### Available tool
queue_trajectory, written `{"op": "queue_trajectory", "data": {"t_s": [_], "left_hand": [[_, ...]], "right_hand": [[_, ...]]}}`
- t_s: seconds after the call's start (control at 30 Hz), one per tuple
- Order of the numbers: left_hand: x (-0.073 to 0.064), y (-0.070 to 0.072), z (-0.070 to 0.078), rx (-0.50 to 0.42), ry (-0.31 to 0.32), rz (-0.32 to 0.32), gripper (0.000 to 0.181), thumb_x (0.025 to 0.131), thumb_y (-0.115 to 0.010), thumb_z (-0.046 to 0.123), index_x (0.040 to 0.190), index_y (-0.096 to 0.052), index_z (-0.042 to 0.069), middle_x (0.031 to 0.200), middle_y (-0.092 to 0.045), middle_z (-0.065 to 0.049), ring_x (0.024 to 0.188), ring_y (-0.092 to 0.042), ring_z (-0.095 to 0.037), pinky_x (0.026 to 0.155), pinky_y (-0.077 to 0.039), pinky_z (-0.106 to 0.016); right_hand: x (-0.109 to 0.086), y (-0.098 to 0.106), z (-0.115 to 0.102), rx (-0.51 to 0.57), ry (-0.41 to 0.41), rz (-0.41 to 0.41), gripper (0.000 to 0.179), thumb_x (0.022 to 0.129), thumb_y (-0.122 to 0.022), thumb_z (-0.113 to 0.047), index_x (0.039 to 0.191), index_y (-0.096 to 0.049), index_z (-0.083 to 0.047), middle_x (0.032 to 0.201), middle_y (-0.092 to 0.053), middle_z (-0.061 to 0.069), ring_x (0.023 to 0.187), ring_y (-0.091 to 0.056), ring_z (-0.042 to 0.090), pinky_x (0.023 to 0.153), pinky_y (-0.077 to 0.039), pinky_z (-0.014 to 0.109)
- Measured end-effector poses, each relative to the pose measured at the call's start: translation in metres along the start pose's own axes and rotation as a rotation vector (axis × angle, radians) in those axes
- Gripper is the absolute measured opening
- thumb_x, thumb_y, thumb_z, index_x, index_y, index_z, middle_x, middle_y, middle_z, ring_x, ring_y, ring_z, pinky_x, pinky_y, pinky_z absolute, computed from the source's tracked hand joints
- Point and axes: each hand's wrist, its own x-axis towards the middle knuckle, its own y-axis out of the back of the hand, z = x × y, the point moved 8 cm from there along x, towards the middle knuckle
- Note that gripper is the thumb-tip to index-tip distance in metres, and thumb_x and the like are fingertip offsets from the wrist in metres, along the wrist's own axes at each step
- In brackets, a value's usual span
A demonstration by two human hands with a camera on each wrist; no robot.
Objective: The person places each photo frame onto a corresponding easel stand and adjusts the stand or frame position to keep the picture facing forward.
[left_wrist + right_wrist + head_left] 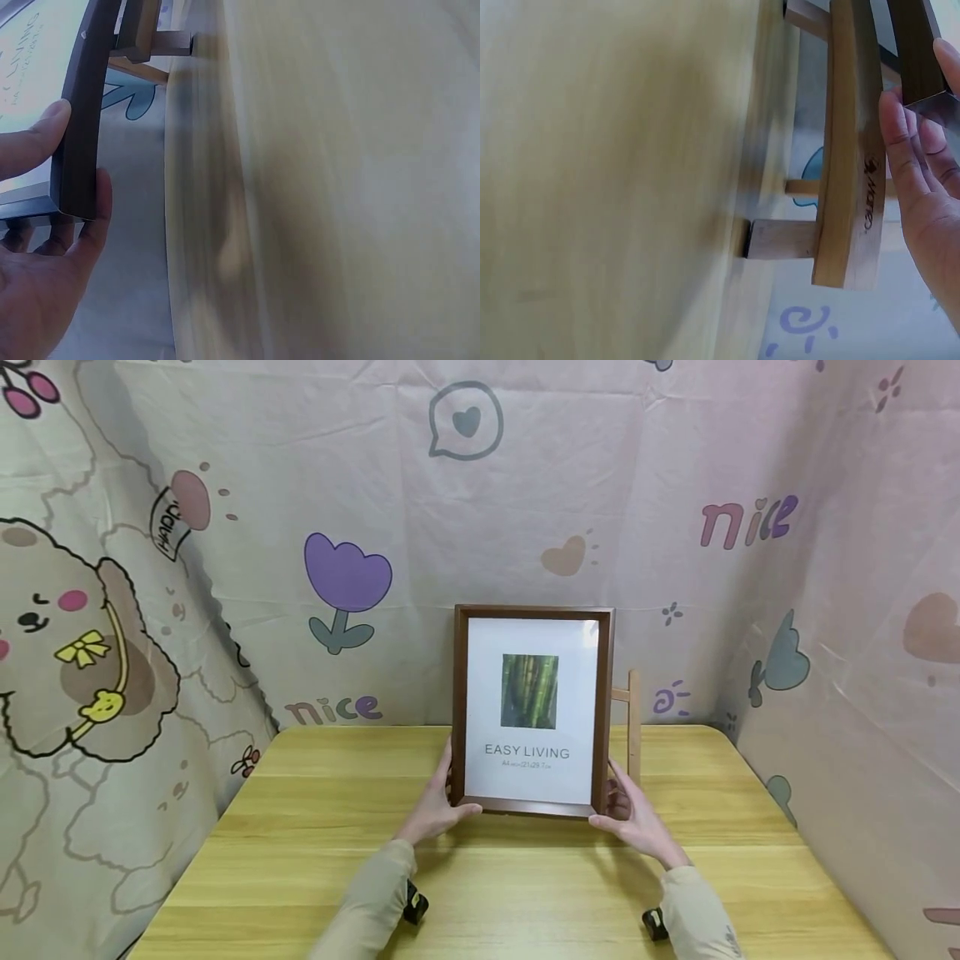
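Observation:
Upright in the head view is a brown picture frame (531, 693) with a white insert, a green bamboo picture and the words EASY LIVING. My left hand (438, 806) grips its lower left corner, thumb on the front and fingers behind. At the lower right corner my right hand (633, 817) holds it the same way. Right behind the frame stands a light wooden easel (634, 727), mostly hidden by it. The right wrist view shows the easel's lower ledge (847, 187) with printed lettering, close beside my right fingers. In both wrist views the frame's lower edge is raised above the tabletop.
The easel stands on a light wood-grain table (315, 843) with rounded far corners. A printed cloth (480, 510) hangs behind the table and along both sides. Small black devices (415, 903) are strapped at both wrists, below the beige sleeves (367, 902).

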Motion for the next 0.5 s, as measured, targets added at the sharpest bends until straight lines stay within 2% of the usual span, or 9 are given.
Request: {"op": "queue_trajectory", "data": {"t_s": [0.2,0.27,0.4,0.43,0.5], "left_hand": [[0.011,-0.008,0.005,-0.043,0.004,-0.012,0.124,0.077,-0.087,0.016,0.163,0.002,0.015,0.166,-0.021,-0.024,0.138,-0.044,-0.051,0.111,-0.043,-0.062],[0.015,-0.011,0.008,-0.034,0.009,-0.012,0.123,0.077,-0.087,0.015,0.163,0.0,0.012,0.165,-0.023,-0.025,0.139,-0.043,-0.05,0.113,-0.042,-0.061],[0.022,-0.018,0.012,-0.017,0.026,-0.012,0.119,0.076,-0.087,0.01,0.162,-0.005,0.008,0.164,-0.026,-0.025,0.142,-0.04,-0.048,0.116,-0.039,-0.061],[0.024,-0.02,0.013,-0.023,0.029,-0.016,0.117,0.076,-0.086,0.009,0.162,-0.007,0.007,0.164,-0.027,-0.025,0.143,-0.04,-0.047,0.117,-0.038,-0.06],[0.028,-0.025,0.015,-0.03,0.019,-0.018,0.115,0.076,-0.086,0.008,0.161,-0.009,0.005,0.163,-0.028,-0.026,0.142,-0.041,-0.047,0.116,-0.039,-0.06]], "right_hand": [[-0.002,0.013,-0.001,-0.033,0.027,0.022,0.104,0.082,-0.078,0.0,0.161,-0.011,0.001,0.112,-0.055,0.023,0.089,-0.06,0.006,0.081,-0.058,0.02],[-0.003,0.018,-0.001,-0.052,0.022,0.032,0.103,0.082,-0.078,0.0,0.16,-0.011,0.001,0.114,-0.056,0.025,0.092,-0.062,0.011,0.082,-0.058,0.02],[-0.005,0.027,-0.003,-0.082,0.032,0.052,0.103,0.083,-0.078,-0.001,0.161,-0.01,0.0,0.132,-0.052,0.036,0.105,-0.065,0.03,0.087,-0.056,0.017],[-0.006,0.03,-0.004,-0.081,0.043,0.058,0.103,0.083,-0.077,0.001,0.161,-0.009,-0.001,0.133,-0.051,0.037,0.106,-0.065,0.033,0.087,-0.055,0.016],[-0.008,0.034,-0.005,-0.084,0.071,0.066,0.102,0.084,-0.076,0.002,0.161,-0.009,-0.001,0.132,-0.051,0.038,0.104,-0.066,0.029,0.086,-0.055,0.015]]}}
